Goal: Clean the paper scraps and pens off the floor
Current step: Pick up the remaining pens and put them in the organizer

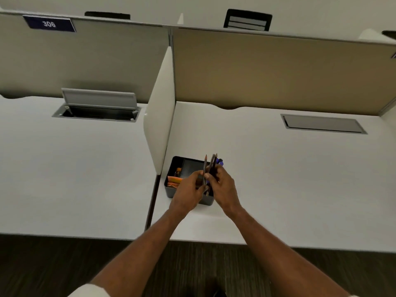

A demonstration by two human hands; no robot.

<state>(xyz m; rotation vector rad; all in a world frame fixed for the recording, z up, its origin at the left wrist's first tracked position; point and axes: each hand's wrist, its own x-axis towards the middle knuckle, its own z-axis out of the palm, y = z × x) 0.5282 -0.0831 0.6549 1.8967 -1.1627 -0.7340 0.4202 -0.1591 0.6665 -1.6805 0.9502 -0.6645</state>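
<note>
Nearest to us, well in front of the black box (171, 190), lies the dark floor (64, 264). 2 bare forearms with white sleeve edges (90, 291) reach over it toward the box.

Above the box's near right corner the 2 hands meet. The left hand (187, 189) has thumb and fingers curled in a pinch on 1 slim stick among the pens (211, 168). The right hand (224, 185) has its fingers wrapped narrowly round the rest of the bundle. The pens stand nearly upright, tips up, held over the box and off the floor. We cannot tell whether their lower ends touch the box. A blue cap (220, 162) shows just behind the right hand's knuckles.

Inside the box, at its left side, we see orange things (174, 181), too blurred to name. The box sits on a white desk (278, 179), just right of a white side panel (160, 116) that splits this desk from another desk (75, 168) left of the box.

Behind the box to its right, a closed grey hatch (323, 124) lies flush in the desk. Behind it to the left, an open hatch (96, 108) has its lid raised. Farther behind the box stands a beige partition (278, 71). A plate reading 306 (49, 24) hangs far behind to the left, and beyond the partition, behind and to the right of the box, the black back of a chair (247, 19) shows.
</note>
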